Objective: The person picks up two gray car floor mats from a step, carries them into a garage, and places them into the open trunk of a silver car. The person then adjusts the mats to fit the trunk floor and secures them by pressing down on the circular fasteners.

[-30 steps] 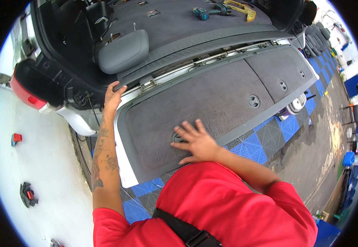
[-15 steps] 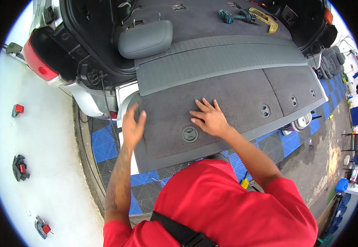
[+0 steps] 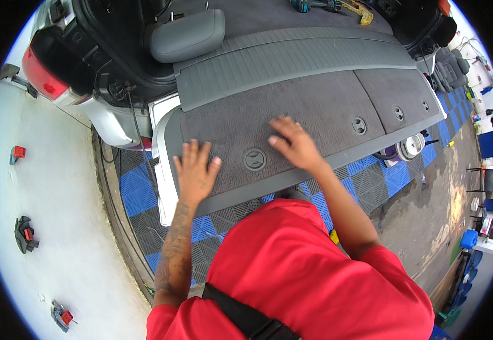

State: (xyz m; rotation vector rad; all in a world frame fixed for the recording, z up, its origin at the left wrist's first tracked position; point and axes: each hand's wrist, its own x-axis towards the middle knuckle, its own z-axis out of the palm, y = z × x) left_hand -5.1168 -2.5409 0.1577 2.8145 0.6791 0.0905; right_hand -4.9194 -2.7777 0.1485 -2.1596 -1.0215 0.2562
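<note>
A lowered car tailgate carries a dark grey carpeted panel point(image 3: 229, 130) with round plastic latches point(image 3: 255, 159) set into it. My left hand point(image 3: 197, 173) lies with its fingers spread at the panel's near left corner and holds nothing. To its right, beyond the nearest round latch, my right hand point(image 3: 294, 144) is over the carpet with fingers apart, slightly blurred. Whether its fingertips touch the carpet I cannot tell. A ribbed grey plastic strip point(image 3: 297, 65) runs along the panel's far side.
A grey headrest point(image 3: 188, 37) lies at the far left of the cargo floor. Farther back are a teal and black power tool point(image 3: 314, 5) and a yellow curved tool point(image 3: 361, 12). A red tail light point(image 3: 42, 76) is on the left. A white and purple machine point(image 3: 409, 148) stands beyond the tailgate's right edge.
My left hand has moved from the panel's left edge toward me and down onto its near corner, palm now downward. My right hand has shifted a little, its fingers pointing more leftward. The view has tilted downward.
</note>
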